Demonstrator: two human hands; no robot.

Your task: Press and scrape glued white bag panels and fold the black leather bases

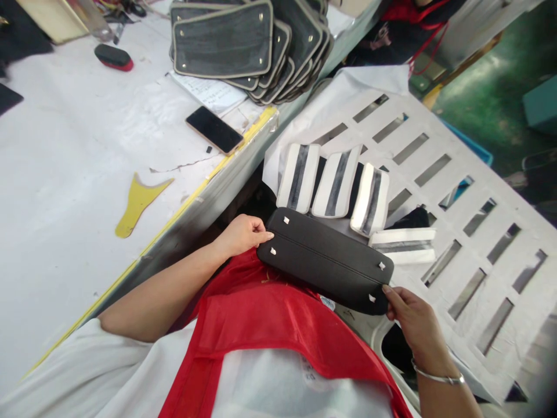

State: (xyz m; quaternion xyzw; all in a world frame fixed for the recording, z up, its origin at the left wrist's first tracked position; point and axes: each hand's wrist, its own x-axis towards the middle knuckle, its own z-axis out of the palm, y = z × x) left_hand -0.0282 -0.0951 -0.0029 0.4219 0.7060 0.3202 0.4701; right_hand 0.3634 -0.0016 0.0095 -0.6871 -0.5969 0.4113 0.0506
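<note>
A black oblong panel (326, 258) with rounded corners, a seam along its middle and a small pale stud near each corner is held level over my lap. My left hand (246, 235) pinches its left end between thumb and fingers. At the opposite end my right hand (407, 313) grips the edge near the corner, its thumb on top. Just beyond the panel, white pieces with a dark stripe, such as this one (337, 183), lie spread on a slatted white surface (435, 226).
To the left, a white table (65, 174) with a yellow-taped edge bears a phone (214, 129), a yellow template (141, 203), a black-and-red brush-like block (113, 57) and papers (209, 92). A stack of grey-edged dark panels (224, 40) stands at the table's far edge.
</note>
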